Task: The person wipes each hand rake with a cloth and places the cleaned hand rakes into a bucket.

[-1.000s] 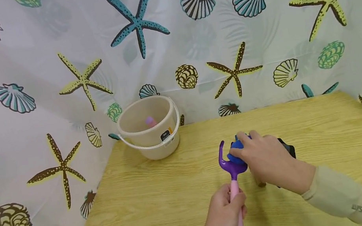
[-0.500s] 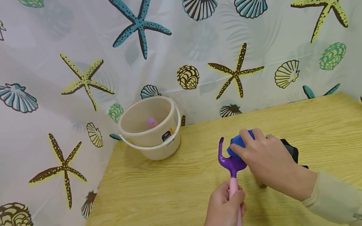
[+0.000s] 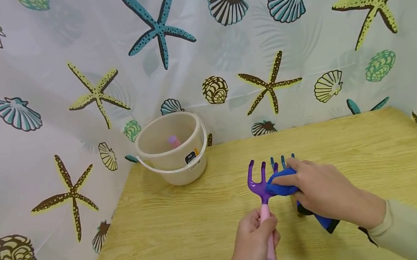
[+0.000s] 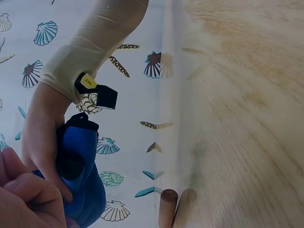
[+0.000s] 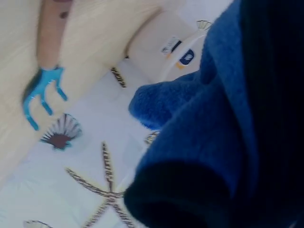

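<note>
My left hand [image 3: 250,243] grips the pink handle of a small hand rake with purple tines [image 3: 261,189], held upright above the table. My right hand [image 3: 323,186] pinches a blue cloth [image 3: 283,180] with dark edging round the rake's right-hand tine and shoulder. The left and middle tines show bare. Bunched folds of the cloth [image 5: 204,142] fill much of the right wrist view, where the right fingers are hidden. Behind the right hand lies a second hand rake [image 5: 43,90], with teal tines and a wooden handle, flat on the table.
A beige bucket [image 3: 182,171] with a white bail handle stands at the back left of the wood-grain table [image 3: 160,239]. Inside it shows a pink end [image 3: 173,141] of something. A curtain [image 3: 190,73] printed with shells and starfish rises behind and along the sides.
My right hand has moved the cloth down and right, uncovering the purple rake's middle tine. More cloth now hangs below the hand, and the teal tines behind have come into view. The left hand barely moves.
</note>
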The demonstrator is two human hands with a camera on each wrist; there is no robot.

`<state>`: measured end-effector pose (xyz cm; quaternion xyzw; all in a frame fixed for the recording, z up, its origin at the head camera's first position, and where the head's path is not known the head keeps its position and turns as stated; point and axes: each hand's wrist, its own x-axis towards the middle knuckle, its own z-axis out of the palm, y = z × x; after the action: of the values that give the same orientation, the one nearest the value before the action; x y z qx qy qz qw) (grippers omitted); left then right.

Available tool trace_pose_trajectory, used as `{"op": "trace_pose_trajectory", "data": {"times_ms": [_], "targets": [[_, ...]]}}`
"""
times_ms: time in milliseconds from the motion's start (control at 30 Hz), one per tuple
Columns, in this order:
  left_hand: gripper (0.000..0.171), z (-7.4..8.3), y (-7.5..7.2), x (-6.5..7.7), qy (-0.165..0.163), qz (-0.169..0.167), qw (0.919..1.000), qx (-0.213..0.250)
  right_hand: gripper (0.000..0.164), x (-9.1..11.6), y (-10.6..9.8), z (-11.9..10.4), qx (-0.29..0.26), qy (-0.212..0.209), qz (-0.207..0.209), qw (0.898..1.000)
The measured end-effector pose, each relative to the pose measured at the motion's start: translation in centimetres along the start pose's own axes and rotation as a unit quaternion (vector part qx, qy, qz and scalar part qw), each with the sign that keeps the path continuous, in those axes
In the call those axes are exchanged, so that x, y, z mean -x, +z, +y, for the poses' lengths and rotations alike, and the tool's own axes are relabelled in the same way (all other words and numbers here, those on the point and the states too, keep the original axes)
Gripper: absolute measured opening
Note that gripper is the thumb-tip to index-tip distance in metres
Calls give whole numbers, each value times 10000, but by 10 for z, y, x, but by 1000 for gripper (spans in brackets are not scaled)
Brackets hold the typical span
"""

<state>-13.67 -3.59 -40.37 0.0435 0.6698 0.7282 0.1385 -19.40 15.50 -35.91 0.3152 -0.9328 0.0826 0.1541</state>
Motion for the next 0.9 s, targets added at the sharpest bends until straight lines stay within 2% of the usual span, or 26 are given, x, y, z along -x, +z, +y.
{"op": "trace_pose_trajectory", "data": {"times_ms": [100, 300, 433, 500, 700, 900], "targets": [[16, 1, -1, -1, 12, 78, 10000, -6, 40, -2, 6, 11, -34, -28, 173, 9998], [14, 1, 1, -1, 47, -9, 10000, 66, 39, -6, 16, 29, 363, 85, 628, 9973], [12, 2, 3, 0, 295, -1, 9996, -2, 43, -7, 17, 27, 748, -57, 1001, 9921], [11, 2, 4, 1, 407, 49, 9991, -74, 45, -6, 14, 22, 727, -114, 1080, 9914], [11, 3, 5, 3, 424, 183, 9986, -266, 40, 1, -2, -7, 232, -290, 682, 9970], [14, 3, 6, 3, 422, 124, 9981, -429, 39, -3, -11, -24, 262, -639, 555, 9961]]}}
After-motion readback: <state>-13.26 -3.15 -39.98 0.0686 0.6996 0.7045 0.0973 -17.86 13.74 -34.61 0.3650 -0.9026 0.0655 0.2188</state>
